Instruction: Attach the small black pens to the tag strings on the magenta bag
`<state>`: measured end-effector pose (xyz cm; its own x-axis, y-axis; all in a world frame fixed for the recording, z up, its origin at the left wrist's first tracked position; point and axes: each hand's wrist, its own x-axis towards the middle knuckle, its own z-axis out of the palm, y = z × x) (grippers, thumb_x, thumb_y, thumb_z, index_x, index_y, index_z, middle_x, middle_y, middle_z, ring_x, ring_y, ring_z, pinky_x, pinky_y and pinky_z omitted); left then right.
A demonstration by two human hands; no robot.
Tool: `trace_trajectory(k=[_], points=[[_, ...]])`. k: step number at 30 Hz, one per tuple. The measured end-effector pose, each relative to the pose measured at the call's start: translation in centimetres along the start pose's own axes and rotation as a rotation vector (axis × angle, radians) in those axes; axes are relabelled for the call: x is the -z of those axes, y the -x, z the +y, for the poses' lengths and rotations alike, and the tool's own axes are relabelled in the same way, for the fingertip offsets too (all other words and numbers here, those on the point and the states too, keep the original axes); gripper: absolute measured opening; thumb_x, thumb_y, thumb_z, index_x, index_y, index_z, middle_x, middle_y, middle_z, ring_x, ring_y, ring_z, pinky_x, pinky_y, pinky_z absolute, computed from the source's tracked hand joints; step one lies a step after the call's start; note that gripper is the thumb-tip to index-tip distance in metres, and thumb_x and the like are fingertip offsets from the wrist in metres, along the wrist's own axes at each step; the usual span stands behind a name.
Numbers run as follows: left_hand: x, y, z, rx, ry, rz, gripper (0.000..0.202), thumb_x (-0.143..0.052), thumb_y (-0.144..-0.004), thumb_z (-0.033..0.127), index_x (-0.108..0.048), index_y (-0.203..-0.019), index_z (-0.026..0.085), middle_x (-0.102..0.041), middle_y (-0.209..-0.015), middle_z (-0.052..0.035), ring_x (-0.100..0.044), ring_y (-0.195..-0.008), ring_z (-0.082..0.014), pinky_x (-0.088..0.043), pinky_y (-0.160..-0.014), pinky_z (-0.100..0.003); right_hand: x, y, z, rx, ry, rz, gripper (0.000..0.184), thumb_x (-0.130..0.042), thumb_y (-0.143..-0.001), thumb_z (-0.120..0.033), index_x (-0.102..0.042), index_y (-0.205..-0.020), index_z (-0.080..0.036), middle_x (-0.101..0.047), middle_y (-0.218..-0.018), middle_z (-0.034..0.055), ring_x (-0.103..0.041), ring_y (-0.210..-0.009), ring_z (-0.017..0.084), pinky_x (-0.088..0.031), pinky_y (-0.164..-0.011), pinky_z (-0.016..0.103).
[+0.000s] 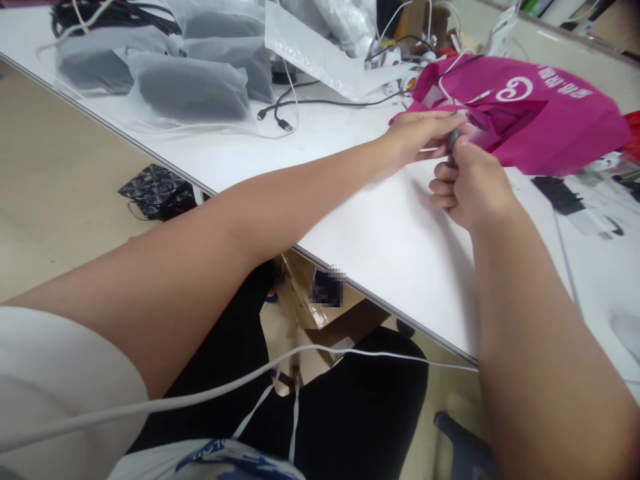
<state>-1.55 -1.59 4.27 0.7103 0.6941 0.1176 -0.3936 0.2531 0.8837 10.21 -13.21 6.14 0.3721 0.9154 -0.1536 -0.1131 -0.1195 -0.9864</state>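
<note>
Both hands meet over the white table, just in front of a pink bag with white print. In my right hand, closed with the thumb on top, is a small dark grey stick-like object; its kind is unclear. My left hand reaches in from the left, with its fingertips pinched together right beside the right thumb. Something pale shows at those fingertips, too small and blurred to name. The bag's folds lie directly behind the fingers.
Frosted plastic pouches with dark contents lie at the back left. A black cable with USB plugs runs toward the bag. Black and white adapters sit at right. A cardboard box is below the table edge; a white cord crosses my lap.
</note>
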Motion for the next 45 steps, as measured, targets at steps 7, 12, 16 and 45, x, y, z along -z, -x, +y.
trace_trajectory(k=[7, 12, 16, 45], points=[[-1.0, 1.0, 0.2, 0.003, 0.124, 0.075, 0.027, -0.086, -0.12, 0.013, -0.087, -0.135, 0.036, -0.084, -0.088, 0.0005, -0.082, -0.127, -0.0225, -0.07, -0.135, -0.038, 0.2, 0.9, -0.2, 0.01, 0.029, 0.015, 0.062, -0.112, -0.101, -0.046, -0.051, -0.102, -0.036, -0.038, -0.065, -0.0099, -0.014, -0.057, 0.013, -0.004, -0.054, 0.038], [-1.2, 1.5, 0.4, 0.013, 0.078, 0.084, 0.014, -0.086, -0.124, 0.023, -0.089, -0.135, 0.03, -0.096, -0.115, -0.006, -0.081, -0.148, -0.0262, -0.073, -0.129, -0.039, 0.8, 0.1, -0.4, -0.1, 0.032, -0.028, 0.062, -0.105, -0.105, -0.071, -0.052, -0.105, -0.038, -0.032, -0.063, -0.0088, -0.011, -0.059, 0.016, -0.003, -0.054, 0.039], [-0.9, 0.7, -0.1, -0.008, 0.0, 0.053, 0.013, -0.084, -0.126, 0.032, -0.083, -0.113, 0.031, -0.094, -0.117, -0.007, -0.079, -0.138, -0.0262, -0.067, -0.139, -0.044, 0.5, 0.2, -0.3, -0.034, 0.058, 0.008, 0.065, -0.104, -0.105, -0.071, -0.05, -0.101, -0.037, -0.029, -0.062, -0.0082, -0.012, -0.06, 0.017, -0.006, -0.056, 0.041], [-0.2, -0.2, -0.6, -0.036, 0.083, -0.068, 0.026, -0.086, -0.123, 0.027, -0.087, -0.097, 0.024, -0.095, -0.116, -0.0099, -0.075, -0.113, -0.0252, -0.062, -0.135, -0.047, 0.0, 0.1, -0.5, -0.053, 0.02, -0.03, 0.068, -0.102, -0.104, -0.079, -0.05, -0.094, -0.036, -0.029, -0.059, -0.0083, -0.01, -0.051, 0.015, -0.002, -0.046, 0.04]])
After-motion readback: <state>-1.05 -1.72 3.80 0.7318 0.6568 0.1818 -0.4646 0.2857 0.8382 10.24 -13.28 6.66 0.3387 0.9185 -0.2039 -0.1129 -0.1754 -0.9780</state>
